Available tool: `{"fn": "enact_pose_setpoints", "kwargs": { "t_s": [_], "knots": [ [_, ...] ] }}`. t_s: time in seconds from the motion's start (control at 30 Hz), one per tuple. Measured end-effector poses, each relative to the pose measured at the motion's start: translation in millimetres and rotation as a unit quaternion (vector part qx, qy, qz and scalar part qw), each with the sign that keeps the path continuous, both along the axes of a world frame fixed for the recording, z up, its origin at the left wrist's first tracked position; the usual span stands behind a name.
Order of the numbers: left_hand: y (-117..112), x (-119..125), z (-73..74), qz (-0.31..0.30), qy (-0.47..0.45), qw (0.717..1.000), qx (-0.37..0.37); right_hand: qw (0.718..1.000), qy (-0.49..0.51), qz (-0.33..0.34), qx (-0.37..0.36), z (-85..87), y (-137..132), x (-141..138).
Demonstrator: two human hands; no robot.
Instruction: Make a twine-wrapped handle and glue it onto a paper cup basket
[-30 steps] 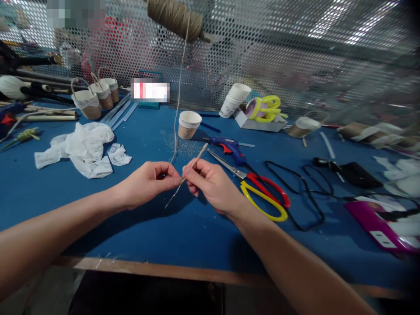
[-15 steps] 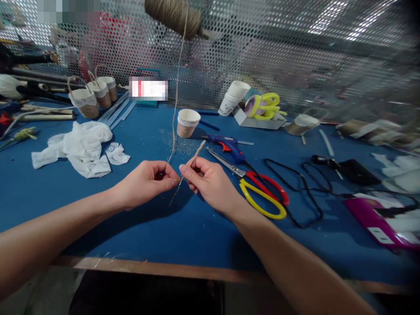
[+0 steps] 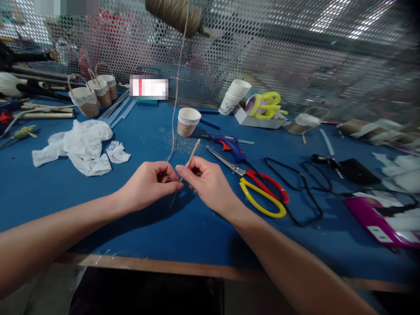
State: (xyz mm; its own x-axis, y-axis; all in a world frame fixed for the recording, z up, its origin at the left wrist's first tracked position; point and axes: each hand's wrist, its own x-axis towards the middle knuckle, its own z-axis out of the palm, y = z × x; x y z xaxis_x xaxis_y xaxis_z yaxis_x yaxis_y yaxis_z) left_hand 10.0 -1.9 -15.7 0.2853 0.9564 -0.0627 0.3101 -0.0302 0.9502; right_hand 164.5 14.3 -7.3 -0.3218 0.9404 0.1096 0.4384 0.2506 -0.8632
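Note:
Twine [image 3: 177, 87] runs down from a brown spool [image 3: 172, 15] on the mesh to my left hand [image 3: 157, 178], whose thumb and forefinger are pinched on it. My right hand [image 3: 203, 177] is closed around a thin wire with a twine-wrapped upper end [image 3: 194, 151] that sticks up past the fingers. The wire's thin bare tail [image 3: 172, 201] points down between the hands. Both hands' fingertips nearly meet over the table. Behind them stands a paper cup [image 3: 188, 122] with brown wrapping and a lace rim.
Scissors [image 3: 249, 183] and a blue glue gun [image 3: 229, 146] with a black cord lie right of my hands. White lace [image 3: 78, 146] is heaped at left, before several handled cups [image 3: 84, 103]. Stacked white cups [image 3: 234, 96], a white box [image 3: 259, 120] and a purple power strip [image 3: 377, 223] are at right.
The wrapped wire end has tilted and shifted slightly left in my right hand. My left fingertips have moved slightly right and now sit closer to the right thumb.

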Motion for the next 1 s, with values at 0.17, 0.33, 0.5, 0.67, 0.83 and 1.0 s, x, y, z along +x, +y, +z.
{"fn": "enact_pose_setpoints", "kwargs": {
  "t_s": [0.17,0.33,0.5,0.67,0.83,1.0],
  "knots": [
    [-2.4,2.9,0.5,0.017,0.002,1.0,0.007,1.0,0.003,-0.001,0.017,-2.4,-1.1,-2.0],
    [-1.5,1.7,2.6,0.012,-0.037,0.999,-0.032,0.997,0.045,0.041,-0.036,-0.6,0.3,0.8],
    [0.8,-2.1,5.4,-0.007,-0.088,0.991,-0.099,0.983,0.107,0.102,-0.105,2.7,3.7,3.7],
    [3.0,-5.2,10.4,-0.044,-0.108,0.985,-0.129,0.987,0.091,0.085,-0.098,3.6,3.4,4.5],
    [3.3,-4.7,14.2,-0.043,-0.089,0.99,-0.101,0.989,0.071,0.081,-0.101,5.2,2.3,4.7],
    [2.5,-4.2,14.9,-0.033,-0.079,0.99,-0.114,0.993,0.054,0.066,-0.084,6.6,2.0,3.8]
  ]
}}
